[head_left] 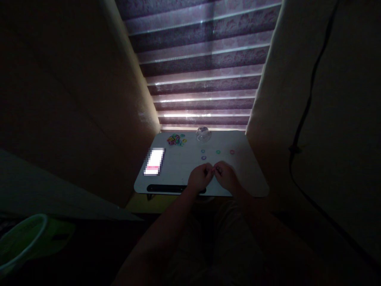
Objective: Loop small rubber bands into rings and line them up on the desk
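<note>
My left hand (200, 177) and my right hand (226, 176) meet over the front of a small white lap table (172, 174). Both are closed, with fingertips pinched together and almost touching. Whatever lies between the fingertips is too small and dark to make out. Just beyond them, small coloured rings lie apart on the white top: a bluish ring (203, 151), a purple ring (203, 157) nearer me, a green ring (218, 151) and a pinkish-red ring (232, 151) farther right.
A heap of multicoloured rings (175, 140) lies at the back left. A clear rounded container (203, 134) stands at the back edge. On the left rests a phone (154, 161) with a lit screen. A black strip (166, 188) runs along the front. A green bin (35, 242) stands lower left.
</note>
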Tool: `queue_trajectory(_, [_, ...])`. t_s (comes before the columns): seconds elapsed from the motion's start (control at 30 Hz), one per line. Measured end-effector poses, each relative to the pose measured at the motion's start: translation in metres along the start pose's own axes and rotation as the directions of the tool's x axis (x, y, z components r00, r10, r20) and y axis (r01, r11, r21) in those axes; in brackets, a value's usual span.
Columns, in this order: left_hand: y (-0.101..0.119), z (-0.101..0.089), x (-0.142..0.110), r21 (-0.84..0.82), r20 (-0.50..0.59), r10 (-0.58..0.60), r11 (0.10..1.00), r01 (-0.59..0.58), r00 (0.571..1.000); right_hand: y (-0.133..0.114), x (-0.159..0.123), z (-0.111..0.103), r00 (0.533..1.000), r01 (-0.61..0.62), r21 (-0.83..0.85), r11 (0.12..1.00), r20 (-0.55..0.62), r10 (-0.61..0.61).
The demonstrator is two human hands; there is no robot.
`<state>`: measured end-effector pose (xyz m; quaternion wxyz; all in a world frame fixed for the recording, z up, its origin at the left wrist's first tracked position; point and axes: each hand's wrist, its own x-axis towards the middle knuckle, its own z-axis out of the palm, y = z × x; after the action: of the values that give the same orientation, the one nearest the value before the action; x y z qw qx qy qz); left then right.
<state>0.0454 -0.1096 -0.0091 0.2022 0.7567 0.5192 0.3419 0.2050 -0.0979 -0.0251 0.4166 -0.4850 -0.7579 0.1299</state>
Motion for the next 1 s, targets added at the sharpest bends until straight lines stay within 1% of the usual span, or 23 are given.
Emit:
queue_trajectory(0.13, [-0.0001, 0.0001, 0.0, 0.003, -0.005, 0.02, 1.0, -0.02, 1.0, -0.0016, 0.0008, -0.0015, 1.0, 0.0, -0.003, 1.0, 0.005, 0.0])
queue_trajectory(0.33, [-0.0013, -0.0002, -0.0007, 0.008, -0.013, -0.016, 1.0, 0.016, 1.0, 0.0002, 0.0003, -0.0002, 1.0, -0.011, 0.02, 1.0, 0.009, 0.011])
queue_trajectory(0.5, [-0.0028, -0.0006, -0.001, -0.008, -0.015, -0.023, 1.0, 0.022, 1.0, 0.0001, 0.0005, 0.0009, 0.999, -0.039, 0.043, 0.998, -0.004, 0.039])
queue_trajectory(0.63, [-0.0037, -0.0006, -0.0013, -0.04, -0.008, 0.0, 0.999, 0.0, 1.0, 0.0018, 0.0005, 0.0018, 0.999, -0.048, 0.036, 0.998, -0.003, 0.049])
queue_trajectory(0.87, [-0.0034, -0.0018, -0.0028, -0.076, 0.013, 0.055, 0.996, -0.054, 0.998, 0.0055, 0.0001, 0.004, 0.998, -0.029, -0.005, 1.0, -0.047, 0.029])
queue_trajectory(1.0, [-0.0029, -0.0027, -0.003, -0.079, 0.038, 0.044, 0.996, -0.041, 0.998, 0.0044, 0.0007, 0.0032, 0.999, -0.035, -0.007, 0.999, -0.034, 0.035])
